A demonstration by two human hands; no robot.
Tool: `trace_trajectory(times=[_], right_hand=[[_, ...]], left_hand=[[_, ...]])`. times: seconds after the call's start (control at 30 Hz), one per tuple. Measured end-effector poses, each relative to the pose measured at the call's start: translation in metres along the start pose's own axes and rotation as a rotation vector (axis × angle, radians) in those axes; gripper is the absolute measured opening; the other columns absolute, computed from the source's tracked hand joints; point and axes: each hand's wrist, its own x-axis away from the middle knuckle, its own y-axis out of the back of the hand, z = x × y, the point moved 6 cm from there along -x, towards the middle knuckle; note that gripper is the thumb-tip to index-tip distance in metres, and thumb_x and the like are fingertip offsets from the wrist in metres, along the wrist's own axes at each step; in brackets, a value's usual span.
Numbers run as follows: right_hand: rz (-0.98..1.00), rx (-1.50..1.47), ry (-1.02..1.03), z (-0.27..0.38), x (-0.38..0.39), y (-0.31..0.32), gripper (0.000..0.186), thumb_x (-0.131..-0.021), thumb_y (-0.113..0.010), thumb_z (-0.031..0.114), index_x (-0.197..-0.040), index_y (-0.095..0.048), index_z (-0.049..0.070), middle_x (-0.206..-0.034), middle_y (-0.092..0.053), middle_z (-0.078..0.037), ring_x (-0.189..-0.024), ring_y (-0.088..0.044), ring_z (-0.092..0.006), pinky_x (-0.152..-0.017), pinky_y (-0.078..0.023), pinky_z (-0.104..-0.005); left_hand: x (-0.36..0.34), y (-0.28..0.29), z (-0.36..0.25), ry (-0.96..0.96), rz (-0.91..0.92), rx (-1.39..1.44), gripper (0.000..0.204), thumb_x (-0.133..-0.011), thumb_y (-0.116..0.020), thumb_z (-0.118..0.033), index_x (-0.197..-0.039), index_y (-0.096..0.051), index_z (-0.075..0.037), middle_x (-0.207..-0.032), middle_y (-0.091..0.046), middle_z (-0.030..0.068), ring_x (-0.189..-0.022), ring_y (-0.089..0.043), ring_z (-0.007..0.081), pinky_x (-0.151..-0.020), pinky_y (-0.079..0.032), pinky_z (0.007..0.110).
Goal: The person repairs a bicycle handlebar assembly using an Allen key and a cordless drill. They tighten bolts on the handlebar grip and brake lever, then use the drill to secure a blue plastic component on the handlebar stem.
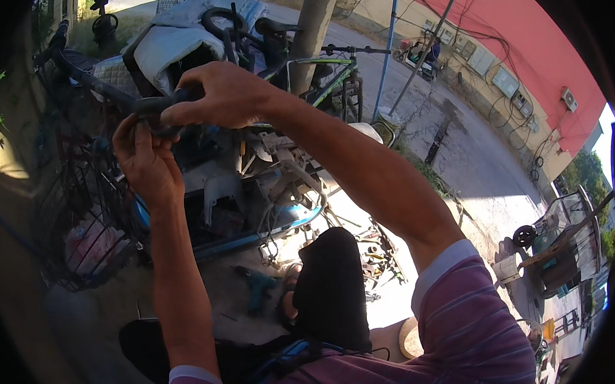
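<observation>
A dark handlebar (94, 82) runs in from the upper left to both my hands. Thumb and fingers of my right hand (220, 95) are wrapped round its near end, where a dark rounded part (153, 105) shows. From below, my left hand (147, 159) reaches the same spot, its fingers pinched together against the underside of that part. Anything small between the left fingertips is hidden. Beneath my hands stands a dark wire basket (78, 241) with a pale pinkish plastic bag (94, 245) in it.
A blue-edged frame (274, 226) full of metal parts lies beyond my knees. On the ground are a teal power drill (257, 286) and scattered hand tools (378, 258). A green bicycle (336, 81) stands by a thick pole (317, 26). A loaded cart (568, 246) is at right.
</observation>
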Motion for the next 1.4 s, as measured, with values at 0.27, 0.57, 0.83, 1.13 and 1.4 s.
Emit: trace_trajectory(times=[0.27,0.57,0.83,1.13,1.4], right_hand=[[-0.005,0.003,-0.005,0.002,-0.007,-0.003,0.077,-0.073,-0.071,0.07,-0.097,-0.07,-0.004,-0.079,-0.067,-0.014,-0.069,-0.064,-0.0239,-0.065,-0.049,-0.04],[0.0,0.032,-0.026,-0.001,-0.008,0.0,0.083,-0.072,-0.07,0.072,-0.104,-0.069,-0.005,-0.091,-0.068,-0.019,-0.082,-0.067,-0.0301,-0.074,-0.052,-0.0418],[0.031,0.022,-0.065,-0.003,-0.009,-0.001,0.092,-0.068,-0.069,0.076,-0.111,-0.069,-0.005,-0.094,-0.072,-0.021,-0.084,-0.072,-0.0323,-0.075,-0.057,-0.0429],[0.035,-0.034,-0.055,0.006,-0.006,0.0,0.086,-0.072,-0.07,0.069,-0.11,-0.068,-0.007,-0.092,-0.069,-0.022,-0.082,-0.068,-0.0323,-0.074,-0.053,-0.0418],[0.038,-0.106,-0.073,0.015,-0.004,0.002,0.069,-0.076,-0.072,0.06,-0.102,-0.07,-0.003,-0.087,-0.067,-0.018,-0.079,-0.063,-0.0289,-0.073,-0.049,-0.0415]], left_hand=[[0.001,0.005,0.005,0.026,-0.193,-0.027,0.027,-0.101,-0.054,-0.01,-0.124,-0.044,0.0,-0.104,-0.061,0.0146,-0.08,-0.066,0.0186,-0.069,-0.061,0.033],[0.005,0.007,0.051,0.341,0.139,0.1,0.031,-0.103,-0.049,-0.014,-0.133,-0.049,-0.008,-0.122,-0.058,0.0135,-0.11,-0.062,0.0275,-0.084,-0.061,0.042],[0.029,-0.012,0.043,0.32,0.115,0.049,0.027,-0.102,-0.052,-0.016,-0.125,-0.054,-0.001,-0.107,-0.068,0.0139,-0.095,-0.07,0.0231,-0.08,-0.058,0.038],[0.062,-0.027,0.031,0.364,0.257,0.174,0.029,-0.103,-0.046,-0.017,-0.117,-0.061,0.003,-0.106,-0.068,0.0177,-0.09,-0.07,0.0255,-0.076,-0.055,0.043],[0.067,-0.02,-0.016,0.736,0.088,0.679,0.027,-0.099,-0.048,-0.027,-0.1,-0.065,-0.005,-0.094,-0.069,0.0125,-0.071,-0.064,0.0195,-0.062,-0.047,0.036]])
